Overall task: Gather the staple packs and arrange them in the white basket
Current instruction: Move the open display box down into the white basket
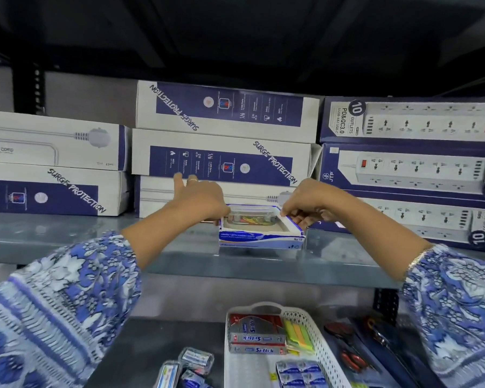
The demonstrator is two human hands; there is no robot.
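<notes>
On the upper shelf stands a small open white-and-blue cardboard box [261, 238] with a clear case of coloured clips inside. My left hand [199, 198] grips its left rim, with the index finger stretched out. My right hand [305, 208] pinches its right rim. Below, the white basket [318, 336] on the lower shelf holds red-and-silver staple packs [256, 333], small blue staple packs [301, 372] and sticky notes [298, 336]. More small packs [195, 359] lie on the shelf to the left of the basket.
Stacked surge-protector boxes [221, 135] stand right behind the small box, with more at the left [51, 163] and right [409, 152]. Red-handled scissors [350, 357] lie to the right of the basket. The grey shelf edge [235, 268] runs between both levels.
</notes>
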